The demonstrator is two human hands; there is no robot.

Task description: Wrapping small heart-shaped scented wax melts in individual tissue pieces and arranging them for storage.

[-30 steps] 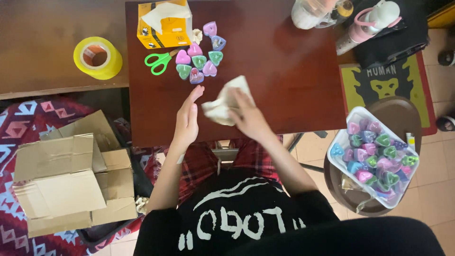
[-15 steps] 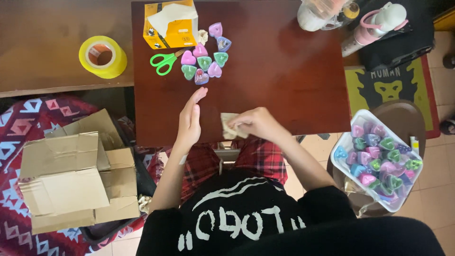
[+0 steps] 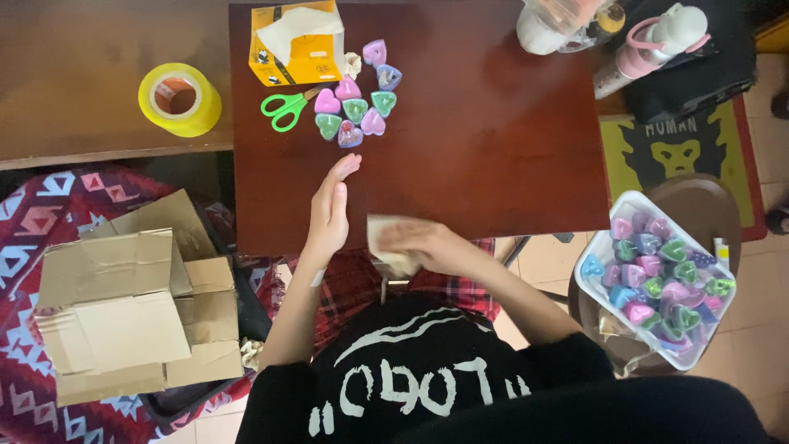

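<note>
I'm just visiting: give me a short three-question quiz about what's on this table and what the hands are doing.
1. True or false: the right hand presses a crumpled white tissue at the near edge of the dark red wooden table.
2. Which lies beside the yellow tissue box? A) green-handled scissors B) a hammer C) a spoon
3. Fill in: the left hand rests flat and ____ on the table.

Key: 1 true; 2 A; 3 empty.

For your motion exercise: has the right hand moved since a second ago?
Yes. The right hand with the tissue has slid toward the table's near edge.
</note>
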